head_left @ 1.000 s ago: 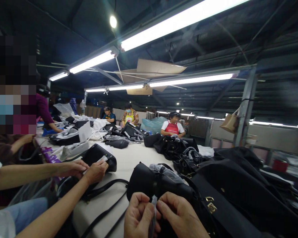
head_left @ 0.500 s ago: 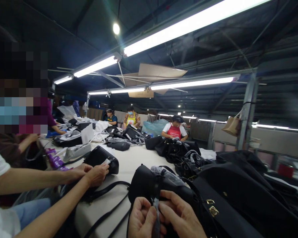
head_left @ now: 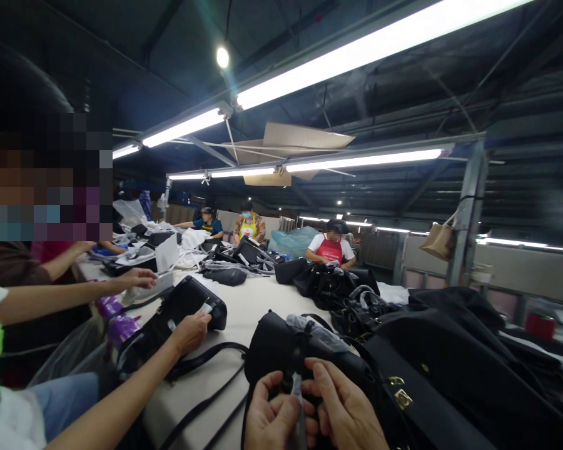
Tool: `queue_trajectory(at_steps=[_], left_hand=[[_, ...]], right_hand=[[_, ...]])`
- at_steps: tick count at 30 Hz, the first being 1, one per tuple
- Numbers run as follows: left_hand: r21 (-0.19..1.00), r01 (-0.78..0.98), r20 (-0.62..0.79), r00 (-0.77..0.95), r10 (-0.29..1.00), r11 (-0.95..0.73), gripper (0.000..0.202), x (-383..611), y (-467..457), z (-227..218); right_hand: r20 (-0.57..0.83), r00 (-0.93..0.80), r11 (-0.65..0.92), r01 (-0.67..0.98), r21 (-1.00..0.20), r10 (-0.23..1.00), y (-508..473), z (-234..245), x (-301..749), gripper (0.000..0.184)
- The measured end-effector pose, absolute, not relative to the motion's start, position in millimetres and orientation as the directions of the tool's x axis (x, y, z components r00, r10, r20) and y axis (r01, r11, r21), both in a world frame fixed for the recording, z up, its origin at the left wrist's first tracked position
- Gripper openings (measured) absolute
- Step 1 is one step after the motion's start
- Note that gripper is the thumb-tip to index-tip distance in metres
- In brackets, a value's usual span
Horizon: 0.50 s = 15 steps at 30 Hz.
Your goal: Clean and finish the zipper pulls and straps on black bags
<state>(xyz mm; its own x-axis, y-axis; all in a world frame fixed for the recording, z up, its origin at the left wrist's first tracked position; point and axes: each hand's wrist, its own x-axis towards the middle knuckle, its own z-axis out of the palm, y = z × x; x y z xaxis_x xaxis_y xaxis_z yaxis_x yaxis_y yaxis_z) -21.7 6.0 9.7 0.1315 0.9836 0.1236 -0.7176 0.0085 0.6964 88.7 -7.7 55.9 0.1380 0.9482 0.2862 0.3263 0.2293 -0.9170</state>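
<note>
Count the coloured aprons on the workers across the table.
2: a red apron on the nearer worker, right of centre, and a yellow apron on the worker farther back to its left. Others may be hidden.

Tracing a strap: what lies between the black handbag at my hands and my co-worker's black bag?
In the head view, a black shoulder strap lies on the white table between the black handbag and the co-worker's black bag.

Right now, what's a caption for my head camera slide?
Left hand and right hand pinch a pale strip by a black handbag.
</note>
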Motion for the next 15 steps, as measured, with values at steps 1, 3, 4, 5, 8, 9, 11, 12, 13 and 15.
queue_trajectory(at_steps=[1, 3, 4, 5, 8, 9, 11, 12, 13, 15], left_hand=[[0.694, -0.719, 0.118, 0.153, 0.981, 0.029, 0.075, -24.1, 6.6, 10.4], [0.689, -0.723, 0.119, 0.188, 0.975, 0.056, 0.075, -25.2, 6.6, 10.5], [0.687, -0.724, 0.123, 0.203, 0.971, 0.065, 0.074, -24.2, 6.1, 10.1], [0.683, -0.727, 0.128, 0.214, 0.968, 0.07, 0.072, -22.5, 5.6, 9.4], [0.68, -0.73, 0.14, 0.215, 0.967, 0.064, 0.07, -17.1, 4.4, 7.3], [0.684, -0.728, 0.139, 0.2, 0.97, 0.052, 0.07, -16.0, 4.3, 6.7], [0.702, -0.712, 0.141, 0.14, 0.98, 0.001, 0.071, -14.7, 4.3, 6.1], [0.717, -0.696, 0.146, 0.099, 0.984, -0.037, 0.072, -14.2, 4.1, 5.8], [0.732, -0.677, 0.158, 0.055, 0.986, -0.08, 0.073, -13.7, 3.8, 5.4], [0.752, -0.638, 0.198, -0.019, 0.98, -0.164, 0.074, -11.8, 2.4, 4.0]], right_hand=[[0.268, 0.138, 0.21, 0.335, -0.918, 0.953, -8.1, 55.7, 91.2, 0.066], [0.273, 0.135, 0.213, 0.345, -0.914, 0.953, -8.2, 55.8, 93.3, 0.066], [0.289, 0.12, 0.234, 0.343, -0.91, 0.95, -7.9, 56.1, 93.0, 0.064], [0.3, 0.1, 0.252, 0.336, -0.908, 0.949, -7.3, 56.5, 92.0, 0.061], [0.303, 0.017, 0.278, 0.354, -0.893, 0.953, -5.0, 55.6, 89.1, 0.056], [0.31, 0.016, 0.28, 0.389, -0.878, 0.951, -4.4, 54.3, 89.2, 0.055], [0.341, 0.07, 0.269, 0.474, -0.838, 0.938, -4.5, 50.9, 91.5, 0.052], [0.354, 0.11, 0.254, 0.509, -0.823, 0.929, -5.3, 49.3, 93.3, 0.051], [0.355, 0.145, 0.233, 0.524, -0.819, 0.923, -6.6, 48.3, 95.0, 0.05], [0.334, 0.144, 0.219, 0.509, -0.832, 0.932, -10.2, 48.8, 97.1, 0.051]])
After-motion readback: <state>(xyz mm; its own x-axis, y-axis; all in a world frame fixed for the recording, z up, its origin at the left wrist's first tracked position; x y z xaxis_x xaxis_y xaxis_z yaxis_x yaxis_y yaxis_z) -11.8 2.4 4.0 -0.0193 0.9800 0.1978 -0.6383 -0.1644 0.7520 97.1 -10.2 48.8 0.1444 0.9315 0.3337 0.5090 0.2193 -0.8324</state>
